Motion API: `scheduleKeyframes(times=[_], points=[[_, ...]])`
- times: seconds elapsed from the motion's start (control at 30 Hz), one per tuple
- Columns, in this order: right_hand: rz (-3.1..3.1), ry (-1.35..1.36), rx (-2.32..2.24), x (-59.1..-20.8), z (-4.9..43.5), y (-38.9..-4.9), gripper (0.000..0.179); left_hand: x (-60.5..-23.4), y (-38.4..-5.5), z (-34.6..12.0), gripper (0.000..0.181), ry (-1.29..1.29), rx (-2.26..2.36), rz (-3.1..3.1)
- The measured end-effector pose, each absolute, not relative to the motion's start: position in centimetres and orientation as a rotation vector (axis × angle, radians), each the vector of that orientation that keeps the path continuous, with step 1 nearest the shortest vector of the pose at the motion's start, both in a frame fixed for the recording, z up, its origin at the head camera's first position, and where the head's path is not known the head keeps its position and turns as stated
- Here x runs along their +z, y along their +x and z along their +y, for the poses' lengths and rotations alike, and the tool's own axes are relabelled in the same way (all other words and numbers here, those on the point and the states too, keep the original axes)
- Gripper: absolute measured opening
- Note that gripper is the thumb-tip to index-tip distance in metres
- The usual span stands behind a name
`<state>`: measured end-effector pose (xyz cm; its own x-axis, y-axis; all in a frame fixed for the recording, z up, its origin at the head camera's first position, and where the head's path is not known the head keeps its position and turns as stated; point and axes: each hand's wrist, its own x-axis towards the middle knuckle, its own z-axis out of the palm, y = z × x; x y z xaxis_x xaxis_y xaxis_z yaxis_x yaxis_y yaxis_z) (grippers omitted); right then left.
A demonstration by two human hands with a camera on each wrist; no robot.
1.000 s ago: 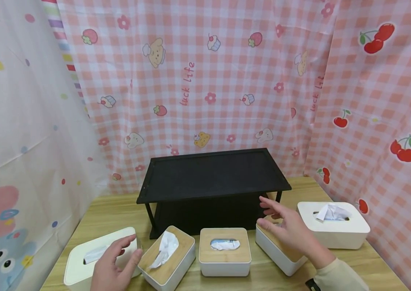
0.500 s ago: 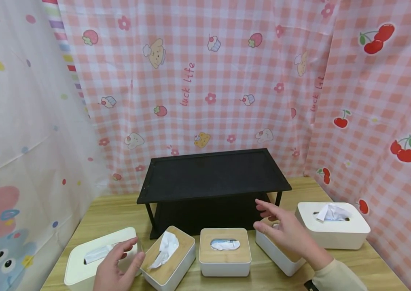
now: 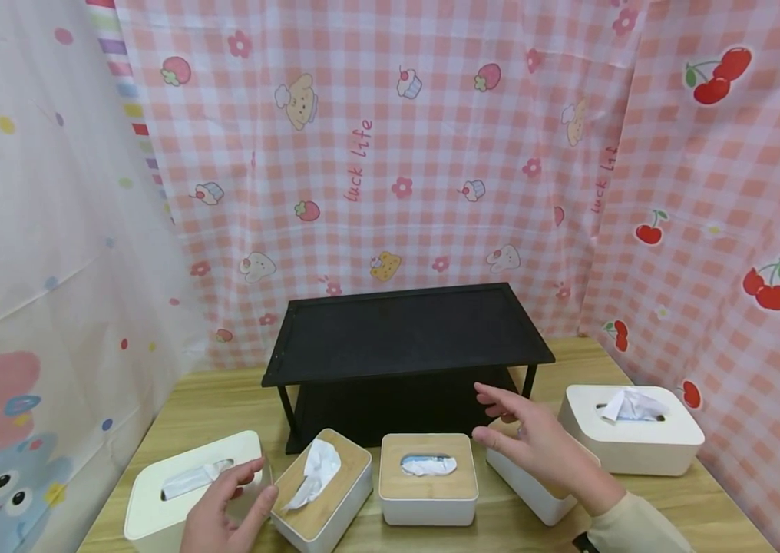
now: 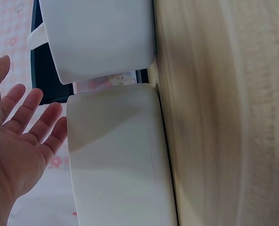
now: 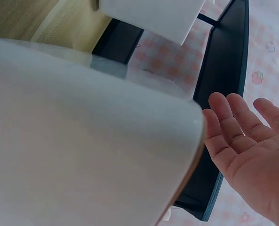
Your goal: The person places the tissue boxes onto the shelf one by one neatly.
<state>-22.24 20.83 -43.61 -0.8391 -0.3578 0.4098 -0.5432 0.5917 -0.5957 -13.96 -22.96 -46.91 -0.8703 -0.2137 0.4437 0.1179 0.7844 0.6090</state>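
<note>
A pink gingham curtain [image 3: 390, 153] printed with cherries, strawberries and cupcakes closes off the back and right side, and a white cartoon curtain [image 3: 107, 292] hangs on the left. Below them spreads the wood-grain worktop [image 3: 203, 407], carrying a black two-tier rack [image 3: 411, 330] near its far edge. Five tissue boxes form a row in front of the rack. The two longest are all white: the right white box [image 3: 639, 453] and the left white box [image 3: 193, 467], one at each end. Between them sit three smaller wood-topped ones: the middle box [image 3: 428, 495], set square to the near edge, the left angled box [image 3: 335, 484] and the right angled box [image 3: 528, 488]. The right hand [image 3: 545, 449], in a cream sleeve [image 3: 639, 526], hovers over the right angled box, its fingers [image 5: 240, 120] wide and gripping nothing; whether the little finger touches the box I cannot tell. The left hand [image 3: 224, 516] is at the right end of the left white box, fingers likewise wide, gently bent and gripping nothing, any contact unclear. A white tissue [image 3: 317, 472] sticks up from the left angled box
</note>
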Motion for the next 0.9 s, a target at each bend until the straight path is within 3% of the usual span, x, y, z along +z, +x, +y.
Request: scheduleKeyframes(times=[0.9], points=[[-2.587, 0.958, 1.051, -42.7, 18.0, -22.6, 0.061, -47.8, -13.2, -22.6, 0.033, 0.045, -0.837, -2.447]])
